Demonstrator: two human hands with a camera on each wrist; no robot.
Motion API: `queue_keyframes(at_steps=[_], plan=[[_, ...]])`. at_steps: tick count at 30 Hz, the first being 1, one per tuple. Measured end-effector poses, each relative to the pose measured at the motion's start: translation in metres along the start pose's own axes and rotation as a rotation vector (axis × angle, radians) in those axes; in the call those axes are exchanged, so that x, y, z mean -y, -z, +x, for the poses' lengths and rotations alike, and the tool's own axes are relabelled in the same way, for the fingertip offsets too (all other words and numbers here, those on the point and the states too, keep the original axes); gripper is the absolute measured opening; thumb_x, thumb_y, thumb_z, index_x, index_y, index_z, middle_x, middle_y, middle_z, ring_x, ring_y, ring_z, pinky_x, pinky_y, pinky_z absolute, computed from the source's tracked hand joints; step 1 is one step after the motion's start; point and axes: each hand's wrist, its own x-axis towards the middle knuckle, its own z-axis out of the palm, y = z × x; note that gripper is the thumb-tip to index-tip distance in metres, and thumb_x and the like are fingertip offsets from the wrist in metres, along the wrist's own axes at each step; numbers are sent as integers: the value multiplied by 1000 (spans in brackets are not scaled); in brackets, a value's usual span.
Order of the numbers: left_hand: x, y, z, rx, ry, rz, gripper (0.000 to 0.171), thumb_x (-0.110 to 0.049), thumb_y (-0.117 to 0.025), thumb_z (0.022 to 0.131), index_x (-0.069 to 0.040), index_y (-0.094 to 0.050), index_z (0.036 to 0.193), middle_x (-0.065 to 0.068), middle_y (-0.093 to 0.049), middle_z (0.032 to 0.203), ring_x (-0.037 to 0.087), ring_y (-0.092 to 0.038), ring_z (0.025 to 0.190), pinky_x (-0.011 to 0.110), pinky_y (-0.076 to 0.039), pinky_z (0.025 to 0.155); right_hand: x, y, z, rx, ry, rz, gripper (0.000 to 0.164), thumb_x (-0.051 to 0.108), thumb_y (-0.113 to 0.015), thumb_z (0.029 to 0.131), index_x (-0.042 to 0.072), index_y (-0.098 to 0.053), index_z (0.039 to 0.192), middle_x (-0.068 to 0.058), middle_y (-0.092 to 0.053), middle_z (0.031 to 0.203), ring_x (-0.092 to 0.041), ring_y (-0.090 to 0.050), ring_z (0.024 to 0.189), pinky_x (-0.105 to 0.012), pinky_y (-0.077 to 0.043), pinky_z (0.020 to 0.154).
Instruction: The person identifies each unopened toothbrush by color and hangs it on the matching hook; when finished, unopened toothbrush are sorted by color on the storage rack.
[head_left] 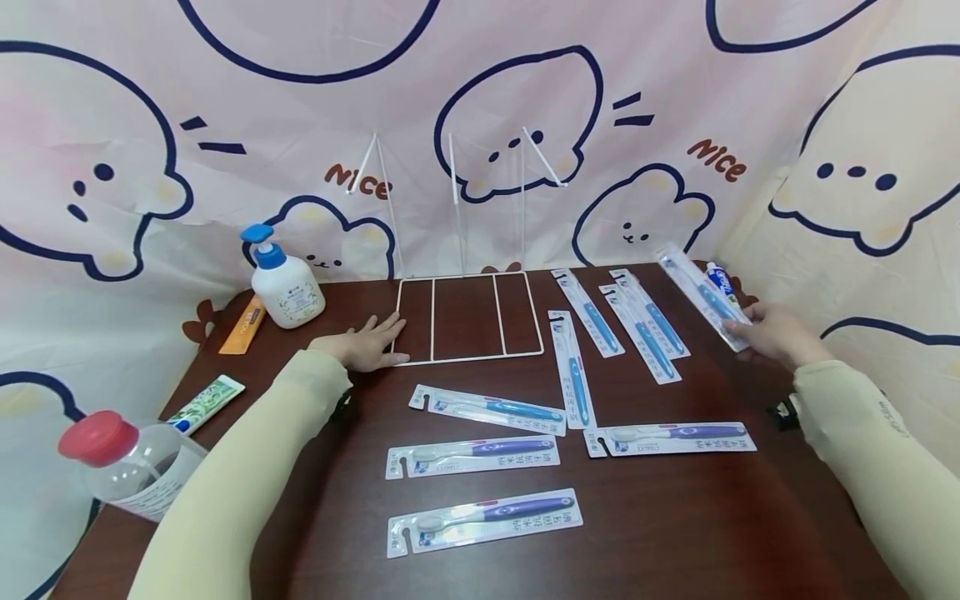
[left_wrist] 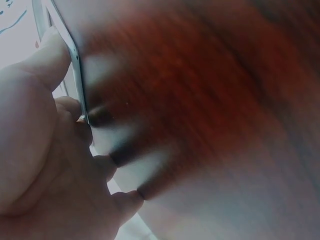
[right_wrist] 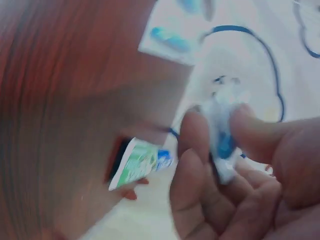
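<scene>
Past pale-yellow fabric sleeves (head_left: 225, 483), pinches a slim light-blue toothbrush in clear packaging (head_left: 702, 295) with right hand (head_left: 780, 333), right of the white wire rack (head_left: 480, 358), touches rack's left edge with spread left hand (head_left: 365, 344), and risks tipping or dropping from one-ended gripping.

Cartoon-printed sheet (head_left: 300, 125) behind dark brown table (head_left: 667, 525)
</scene>
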Motion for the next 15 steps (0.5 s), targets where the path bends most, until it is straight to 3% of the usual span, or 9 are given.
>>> queue_keyframes(at_steps=[6, 11, 15], plan=[[0, 2, -2, 0, 3, -4, 80, -53, -42, 92, -9, -7, 148, 12, 3, 153, 42, 2, 135, 65, -9, 99, 20, -8, -11, 6, 88, 391, 68, 46, -51, 90, 4, -28, 138, -21, -44, 128, -25, -58, 99, -34, -45, 79], [0, 1, -1, -2, 2, 5, 79, -53, -41, 93, -9, -7, 148, 12, 4, 153, 42, 2, 135, 65, -9, 99, 53, -26, -27, 53, 194, 595, 62, 40, -53, 90, 3, -32, 135, -14, -44, 126, -26, -53, 105, -25, -45, 82], [0, -1, 0, -10, -2, 16, 79, -53, -41, 92, -8, -6, 148, 14, 3, 153, 43, 2, 135, 65, -9, 99, 78, -47, -37, 94, 331, 672, 53, 35, -49, 94, 5, -30, 133, -18, -48, 125, -30, -51, 109, -44, -34, 98]])
